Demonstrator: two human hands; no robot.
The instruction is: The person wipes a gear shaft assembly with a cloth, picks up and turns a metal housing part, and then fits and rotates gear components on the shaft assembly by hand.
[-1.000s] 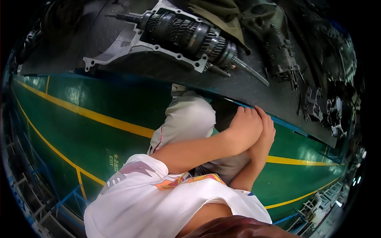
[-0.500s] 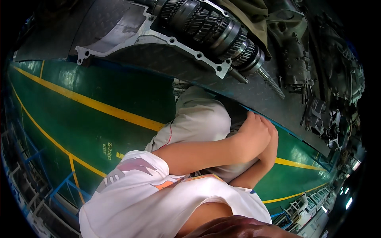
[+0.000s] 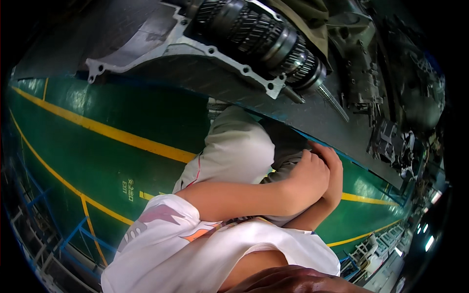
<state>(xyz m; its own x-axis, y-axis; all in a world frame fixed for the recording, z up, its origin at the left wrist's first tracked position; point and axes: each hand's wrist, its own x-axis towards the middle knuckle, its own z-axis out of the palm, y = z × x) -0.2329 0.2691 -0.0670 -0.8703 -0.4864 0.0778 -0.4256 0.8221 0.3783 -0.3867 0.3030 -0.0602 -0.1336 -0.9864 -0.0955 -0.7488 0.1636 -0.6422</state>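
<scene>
Green floor (image 3: 112,161) marked with yellow lines spreads from 7 to 10 o'clock and shows again at 4, while a dark metal surface (image 3: 351,141) with a blue edge crosses the upper part of the view. On it, at 12 o'clock, lies an open silver housing (image 3: 244,70) with a stack of gears (image 3: 256,39) set along it, and a splined shaft (image 3: 334,103) points out toward 2 o'clock. An olive cloth (image 3: 312,24) lies just beyond the gears at 1 o'clock, a second casing (image 3: 359,68) stands out at 2, and smaller dark metal parts (image 3: 388,141) sit at 3. Judging by the posture, this is a pause, with no work being done on the gears; handling them would call for parting the hands and lifting them over the edge. Both hands rest together between 3 and 4 o'clock, just below that edge and apart from the housing. From 8 o'clock the left forearm runs across the body, its elbow bent, and the left hand (image 3: 312,173) lies against the right hand (image 3: 335,168), fingers curled over and pressed side by side. The right forearm rises steeply from 5 o'clock, its wrist partly covered. With the palms hidden, I cannot tell how far either grip is closed; no tool or part shows in them.
</scene>
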